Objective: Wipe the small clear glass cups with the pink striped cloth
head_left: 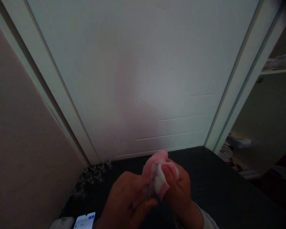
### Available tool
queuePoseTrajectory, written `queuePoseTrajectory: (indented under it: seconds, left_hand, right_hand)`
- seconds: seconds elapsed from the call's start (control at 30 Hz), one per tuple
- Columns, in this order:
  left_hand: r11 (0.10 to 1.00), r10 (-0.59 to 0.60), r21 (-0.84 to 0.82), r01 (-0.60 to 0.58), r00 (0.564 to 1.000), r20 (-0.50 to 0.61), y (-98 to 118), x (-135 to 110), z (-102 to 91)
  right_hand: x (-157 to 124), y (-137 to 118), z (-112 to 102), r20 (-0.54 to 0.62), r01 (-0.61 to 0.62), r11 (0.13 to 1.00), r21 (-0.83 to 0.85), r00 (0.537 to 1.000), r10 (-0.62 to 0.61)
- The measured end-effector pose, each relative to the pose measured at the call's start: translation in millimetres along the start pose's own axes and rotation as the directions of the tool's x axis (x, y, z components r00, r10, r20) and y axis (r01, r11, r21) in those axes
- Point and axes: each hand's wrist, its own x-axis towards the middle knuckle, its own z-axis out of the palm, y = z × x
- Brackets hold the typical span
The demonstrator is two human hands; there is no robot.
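Observation:
Near the front of the dark surface, my left hand (pixel 127 197) is closed around a small clear glass (pixel 149 187), its thumb and fingers on either side. Much of the glass is hidden by my fingers and by a fluffy pink-and-white cloth (pixel 156 162). My right hand (pixel 180 187) grips this cloth, bunched up and pressed against the glass, with part of it wrapped over the far side. One fold of the cloth shows its white face towards me.
Several small stemmed glasses (pixel 97 175) stand at the left edge of the dark tabletop (pixel 212 184). A lit phone (pixel 84 221) lies at the lower left beside a pale object (pixel 62 223). A white panel with heart patterns (pixel 147 111) rises behind; shelving (pixel 276 71) stands right.

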Motion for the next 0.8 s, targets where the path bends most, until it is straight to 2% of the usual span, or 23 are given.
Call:
queuePoseTrajectory:
  seconds: [0.13,0.37,0.5,0.63,0.8]
  left_hand:
    - [0.999,-0.025,0.022,0.026,0.999,-0.045,-4,1,-3.2]
    - [0.961,-0.234,-0.17,0.216,0.967,-0.095,-3,-6,-17.8]
    - [0.934,-0.32,-0.206,0.293,0.94,-0.117,-9,-16,-26.9]
    - [0.911,-0.352,-0.271,0.311,0.928,-0.119,-12,-25,-30.4]
    - [0.903,-0.368,-0.31,0.297,0.908,-0.2,-9,-23,-28.7]
  right_hand:
    - [-2,0,2,0.039,-0.024,0.998,0.052,0.999,0.022]
    - [-2,-6,6,0.132,-0.002,1.0,0.002,0.991,0.002]
    - [0,-8,9,0.185,0.036,0.999,-0.023,0.982,-0.031]
    - [3,-10,8,0.226,0.11,0.994,0.026,0.968,-0.113]
    - [3,-12,6,0.234,0.096,0.991,0.09,0.965,-0.115]
